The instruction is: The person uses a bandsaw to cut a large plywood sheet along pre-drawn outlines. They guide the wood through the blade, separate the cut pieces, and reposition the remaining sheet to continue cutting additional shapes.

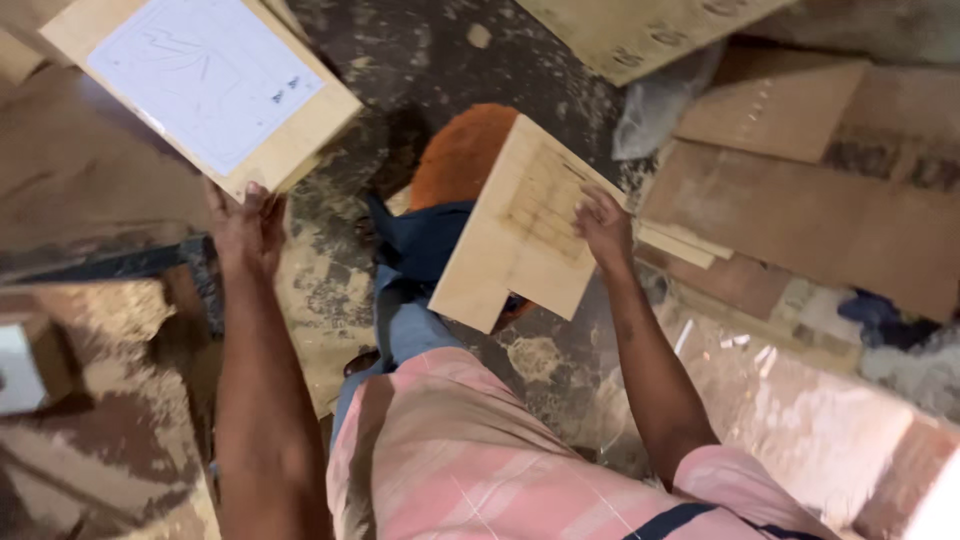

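Observation:
My left hand (245, 228) grips the near edge of a light plywood board (290, 140) held up at the top left; a white paper sheet with a faint line drawing (205, 75) lies on its face. My right hand (603, 225) holds a second pale wooden board (520, 230) with pencil grid marks, tilted above the floor at the centre. Both arms reach forward from a pink checked shirt.
An orange round object (462, 150) and dark blue cloth (420, 245) lie under the centre board. Stacked plywood offcuts (800, 200) fill the right side. Sawdust covers the dark floor (420, 60). A clear plastic sheet (780, 400) lies at the lower right.

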